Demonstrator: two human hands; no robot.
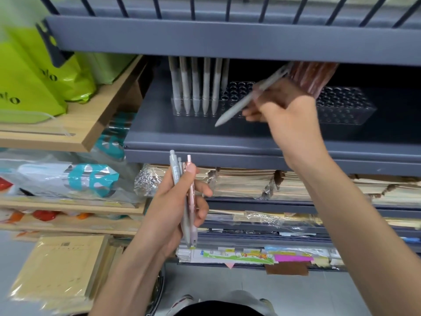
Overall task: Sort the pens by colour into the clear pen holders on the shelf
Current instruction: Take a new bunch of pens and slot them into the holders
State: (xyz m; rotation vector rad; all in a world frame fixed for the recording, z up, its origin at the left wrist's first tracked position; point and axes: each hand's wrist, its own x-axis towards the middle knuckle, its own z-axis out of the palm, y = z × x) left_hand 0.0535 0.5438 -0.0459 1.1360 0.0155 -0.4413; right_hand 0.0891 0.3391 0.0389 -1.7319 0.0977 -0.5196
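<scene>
On the grey shelf (182, 135), at its back, a clear pen holder (237, 90) stands with a row of grey pens (196, 87) upright in its left end; the holes to the right of that row are open. A second clear holder (346, 110) stands further right, with reddish-brown pens (314, 76) at its left end and open holes across the rest. The stretch between the two holders is hidden behind the right hand.

The right hand (284, 110) is closed in a pinch on a single grey pen (237, 108), which is tilted, tip down and to the left, just beside the standing grey row and above the shelf's front strip. The left hand (173, 210) is lower, in front of the shelf's front edge, with fingers curled round a bundle of pens (174, 169), grey and pink, held upright.

Clearance: the upper shelf's edge (227, 39) overhangs the holders, and the tops of the standing pens run up behind it. The shelf's front strip lies bare ahead of the holders. Left of the shelf, green bags (34, 76) sit on a wooden shelf (100, 115); below it lie wrapped paper stacks (246, 183).
</scene>
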